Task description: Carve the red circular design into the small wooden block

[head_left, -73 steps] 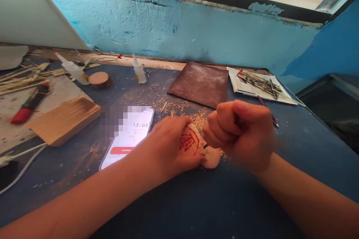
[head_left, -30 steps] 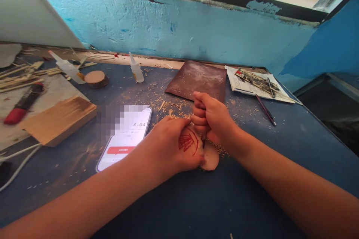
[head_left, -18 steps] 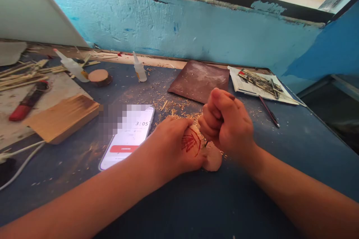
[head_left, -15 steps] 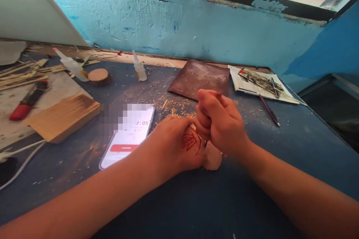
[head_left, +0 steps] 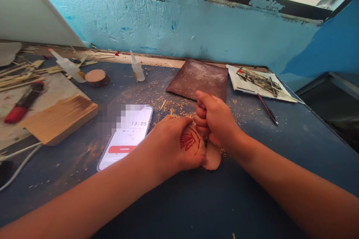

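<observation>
My left hand (head_left: 174,140) is wrapped round a round wooden piece (head_left: 192,142) with red lines on its face, just left of a second pale round piece (head_left: 212,156) low on the blue table. Above and to the right, my right hand (head_left: 213,117) is closed in a fist, thumb on top, against the marked piece's right edge. A thin dark tip shows below the fist; the rest of that tool is hidden by the fingers. Wood shavings (head_left: 179,109) lie scattered behind both hands.
A lit phone (head_left: 127,134) lies left of my hands, near a wooden block (head_left: 60,119). Glue bottles (head_left: 138,69) and a wood slice (head_left: 97,77) stand further back. Brown sandpaper (head_left: 199,78), a pen (head_left: 267,110) and sticks on paper (head_left: 234,78) lie behind and right.
My right fist has tilted and shifted slightly down and left, and more of the red-marked face shows. The whole view has moved a little. My left hand keeps its hold.
</observation>
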